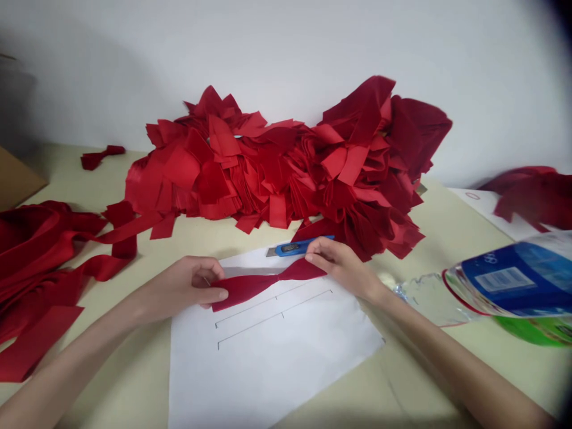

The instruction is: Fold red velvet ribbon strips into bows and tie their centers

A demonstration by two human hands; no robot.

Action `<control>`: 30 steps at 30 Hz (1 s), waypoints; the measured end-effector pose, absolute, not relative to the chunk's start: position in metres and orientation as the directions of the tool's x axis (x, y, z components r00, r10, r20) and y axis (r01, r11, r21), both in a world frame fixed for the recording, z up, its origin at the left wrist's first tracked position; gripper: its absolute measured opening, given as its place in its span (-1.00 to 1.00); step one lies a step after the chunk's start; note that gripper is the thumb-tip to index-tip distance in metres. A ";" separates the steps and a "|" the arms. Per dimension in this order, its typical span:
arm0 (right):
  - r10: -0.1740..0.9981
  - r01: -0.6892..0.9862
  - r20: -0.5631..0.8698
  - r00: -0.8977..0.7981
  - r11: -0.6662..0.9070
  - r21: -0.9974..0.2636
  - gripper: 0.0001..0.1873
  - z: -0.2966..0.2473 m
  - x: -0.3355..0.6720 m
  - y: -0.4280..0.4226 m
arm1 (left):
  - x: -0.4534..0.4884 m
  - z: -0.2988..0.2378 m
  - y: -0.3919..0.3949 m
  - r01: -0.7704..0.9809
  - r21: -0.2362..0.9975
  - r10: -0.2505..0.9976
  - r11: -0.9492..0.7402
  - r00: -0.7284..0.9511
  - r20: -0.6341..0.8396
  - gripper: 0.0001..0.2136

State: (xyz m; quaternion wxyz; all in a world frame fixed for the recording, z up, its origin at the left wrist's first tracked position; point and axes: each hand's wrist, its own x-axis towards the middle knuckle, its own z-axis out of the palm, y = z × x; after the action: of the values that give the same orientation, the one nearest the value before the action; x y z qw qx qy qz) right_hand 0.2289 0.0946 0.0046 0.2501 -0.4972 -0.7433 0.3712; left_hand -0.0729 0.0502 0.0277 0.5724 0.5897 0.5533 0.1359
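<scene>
A short red ribbon [250, 287], pinched narrow at its middle, stretches between my two hands over a white sheet of paper [268, 381]. Its left end is gripped between the thumb and fingers of my left hand [190, 283]. My right hand [342, 265] pinches the other end, slightly higher up. Ruled lines with small end and middle ticks are drawn on the paper just below the ribbon. Beyond the ribbon lies a blue utility knife [297, 246] with some blade showing, close to my right fingers.
A large heap of cut red ribbon pieces [277, 173] stands against the wall. Long red ribbon [40, 244] lies loose at left, near a cardboard box [18, 179]. A plastic bottle with a blue label [513, 277] lies at right. More red pieces [536, 196] rest behind it.
</scene>
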 end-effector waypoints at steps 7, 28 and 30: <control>0.926 0.521 0.023 -0.376 0.232 -0.822 -0.76 -0.003 0.231 0.094 | -0.069 0.023 0.046 0.619 0.759 0.826 0.202 0.309 -0.472 -0.87; 0.915 0.543 -0.060 -0.400 0.184 -0.819 -0.72 0.005 0.234 0.090 | -0.069 0.022 0.041 0.734 0.667 0.823 0.131 0.295 -0.486 -0.88; 0.927 0.529 -0.060 -0.371 0.158 -0.834 -0.72 0.005 0.234 0.091 | -0.068 0.025 0.040 0.734 0.666 0.823 0.133 0.293 -0.487 -0.88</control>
State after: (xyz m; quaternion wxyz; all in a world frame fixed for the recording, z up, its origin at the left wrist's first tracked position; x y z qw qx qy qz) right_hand 0.2336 0.0905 0.0046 0.2442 -0.5048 -0.7206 0.4077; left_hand -0.0677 0.0402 0.0249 0.4639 0.6566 0.5927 0.0479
